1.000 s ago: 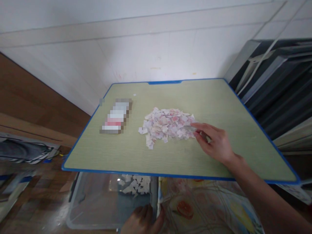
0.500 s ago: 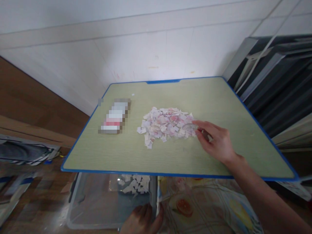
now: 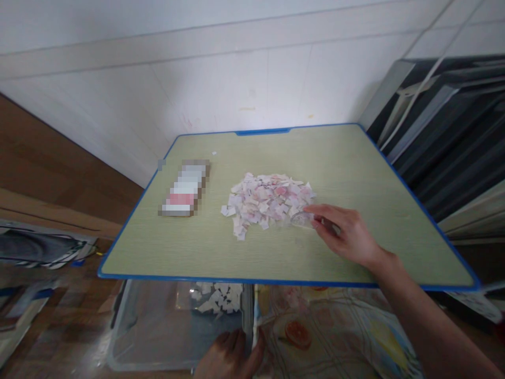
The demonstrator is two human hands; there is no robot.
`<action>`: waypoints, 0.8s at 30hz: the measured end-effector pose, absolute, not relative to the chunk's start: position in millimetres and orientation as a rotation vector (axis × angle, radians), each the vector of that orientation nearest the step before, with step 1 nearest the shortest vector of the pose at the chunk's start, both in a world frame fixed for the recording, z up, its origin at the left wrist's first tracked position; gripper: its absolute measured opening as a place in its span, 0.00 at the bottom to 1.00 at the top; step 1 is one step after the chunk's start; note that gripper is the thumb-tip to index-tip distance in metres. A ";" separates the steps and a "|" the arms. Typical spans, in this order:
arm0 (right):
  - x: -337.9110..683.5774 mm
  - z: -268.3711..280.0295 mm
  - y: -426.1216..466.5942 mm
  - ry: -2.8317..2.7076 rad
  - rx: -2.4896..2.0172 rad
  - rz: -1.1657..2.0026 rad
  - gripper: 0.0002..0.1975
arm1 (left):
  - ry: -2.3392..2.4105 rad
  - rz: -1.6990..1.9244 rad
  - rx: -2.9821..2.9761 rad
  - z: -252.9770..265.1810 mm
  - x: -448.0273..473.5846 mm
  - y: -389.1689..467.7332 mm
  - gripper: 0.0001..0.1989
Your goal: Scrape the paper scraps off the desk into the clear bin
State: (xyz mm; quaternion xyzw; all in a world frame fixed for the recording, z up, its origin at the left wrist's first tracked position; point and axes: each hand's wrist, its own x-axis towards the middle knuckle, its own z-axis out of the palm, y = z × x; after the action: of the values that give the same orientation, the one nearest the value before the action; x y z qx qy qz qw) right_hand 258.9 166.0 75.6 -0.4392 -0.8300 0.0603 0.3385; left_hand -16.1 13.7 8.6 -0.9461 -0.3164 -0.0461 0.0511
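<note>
Filling most of the view, the blue-rimmed green table (image 3: 343, 155) serves as the clock face. Past its near edge, at 7 o'clock, sits a translucent tub (image 3: 152, 326) with white scraps (image 3: 223, 299) visible inside; at 5 o'clock spreads a fruit-printed cloth (image 3: 335, 329). A heap of torn paper pieces (image 3: 262, 197) occupies the centre of the table. The right hand (image 3: 349, 231), at 4 o'clock of the heap, pinches a thin clear piece (image 3: 302, 219) between thumb and fingers. The left hand (image 3: 229, 355), at 6 o'clock below the table, curls beside the tub's rim; whether it grips anything cannot be told. A pixelated oblong (image 3: 187, 189) lies at 9 o'clock, a lone scrap (image 3: 214, 153) at 10. The clear piece is probably light, smooth and somewhat flexible, best held by its rim; the paper is likely soft, feather-light and easily scattered, suited to gathering from the edges. Compared with half a second earlier, the clear piece sits lower, at the heap's near right border rather than over its right end; the left hand is essentially unchanged.
</note>
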 end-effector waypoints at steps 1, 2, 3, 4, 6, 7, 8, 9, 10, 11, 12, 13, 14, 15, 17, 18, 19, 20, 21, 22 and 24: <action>259.4 75.8 165.5 -2.158 -1.136 0.151 0.12 | -0.963 -0.130 -2.882 8.7 -16.0 13.6 0.23; 260.0 76.0 165.0 -2.148 -1.131 0.142 0.12 | -0.963 -0.115 -2.884 8.6 -16.0 13.4 0.25; 260.6 76.3 164.4 -2.141 -1.128 0.131 0.12 | -0.967 -0.095 -2.885 8.4 -16.1 13.1 0.26; 261.3 76.6 163.8 -2.143 -1.124 0.122 0.12 | -0.967 -0.086 -2.886 8.1 -16.1 12.7 0.27; 262.7 77.7 162.8 -2.171 -1.112 0.117 0.12 | -0.971 -0.090 -2.888 7.7 -16.1 11.9 0.27; 263.3 78.3 162.4 -2.178 -1.112 0.114 0.12 | -0.975 -0.089 -2.890 7.7 -16.1 11.6 0.27; 264.0 78.8 162.1 -2.168 -1.123 0.112 0.12 | -0.980 -0.094 -2.890 8.0 -16.0 11.5 0.27; 264.7 79.3 161.7 -2.149 -1.140 0.112 0.11 | -0.984 -0.099 -2.889 8.4 -15.9 11.6 0.27; 265.3 79.6 161.4 -2.135 -1.156 0.114 0.11 | -0.987 -0.094 -2.886 8.8 -15.8 11.7 0.27; 265.9 79.6 161.2 -2.133 -1.165 0.114 0.12 | -0.988 -0.089 -2.884 9.1 -15.7 12.0 0.27; 266.5 79.6 160.9 -2.144 -1.164 0.115 0.12 | -0.987 -0.085 -2.882 9.4 -15.6 12.2 0.27; 267.0 79.4 160.6 -2.160 -1.156 0.115 0.12 | -0.984 -0.093 -2.878 9.4 -15.5 12.4 0.27; 267.4 79.3 160.4 -2.171 -1.147 0.112 0.12 | -0.981 -0.099 -2.877 9.3 -15.3 12.5 0.27; 267.7 79.3 160.1 -2.169 -1.146 0.110 0.12 | -0.982 -0.100 -2.876 9.0 -15.2 12.5 0.27; 268.1 79.7 159.7 -2.158 -1.157 0.118 0.12 | -0.981 -0.113 -2.875 8.5 -14.7 12.3 0.27; 268.3 79.9 159.6 -2.164 -1.159 0.130 0.12 | -0.981 -0.113 -2.873 8.4 -14.4 12.2 0.27; 268.4 80.1 159.7 -2.180 -1.155 0.146 0.12 | -0.979 -0.116 -2.877 8.3 -14.1 12.0 0.28; 268.4 80.1 159.8 -2.197 -1.145 0.157 0.12 | -0.972 -0.122 -2.881 8.3 -13.9 11.9 0.28; 268.4 79.9 160.1 -2.208 -1.135 0.158 0.12 | -0.969 -0.132 -2.883 8.4 -13.7 11.9 0.29; 268.3 79.3 160.6 -2.203 -1.134 0.148 0.12 | -0.972 -0.135 -2.883 8.5 -13.7 12.0 0.29; 267.8 77.6 161.8 -2.170 -1.159 0.108 0.12 | -0.979 -0.138 -2.880 8.3 -13.7 12.2 0.30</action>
State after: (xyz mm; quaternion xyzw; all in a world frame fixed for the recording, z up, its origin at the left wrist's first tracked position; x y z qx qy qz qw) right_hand 267.8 161.8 77.6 -0.4438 -0.8310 0.0412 0.3328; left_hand -13.7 12.2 8.3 -0.9447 -0.3212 -0.0454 0.0482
